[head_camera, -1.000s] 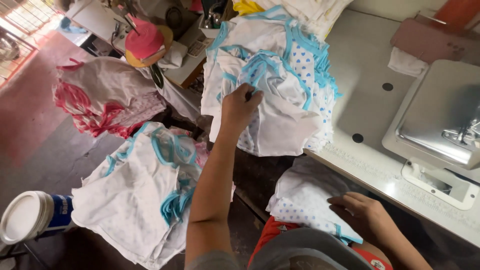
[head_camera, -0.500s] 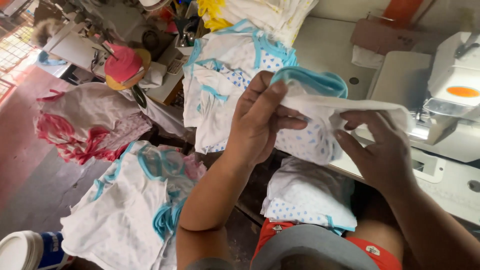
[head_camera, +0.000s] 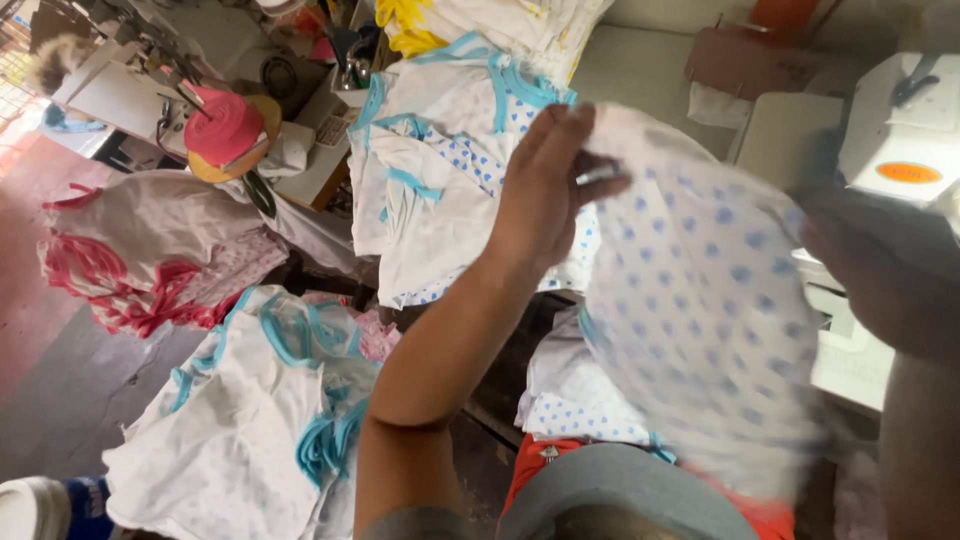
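At centre frame, left hand (head_camera: 545, 190) raised, fingers closed on the top edge of a white garment with blue dots (head_camera: 700, 300). Cloth hangs down and to the right of that hand, long axis roughly vertical (motion blur heavy). Right hand (head_camera: 880, 270) at its far edge, blurred; grip cannot be told. Behind left hand: stack of blue-trimmed garments (head_camera: 440, 150). Below left: another pile (head_camera: 250, 420). Beyond right hand: sewing machine (head_camera: 900, 130).

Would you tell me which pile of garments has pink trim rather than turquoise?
The pile of white garments at far left: its edging is pink, the other piles' turquoise.
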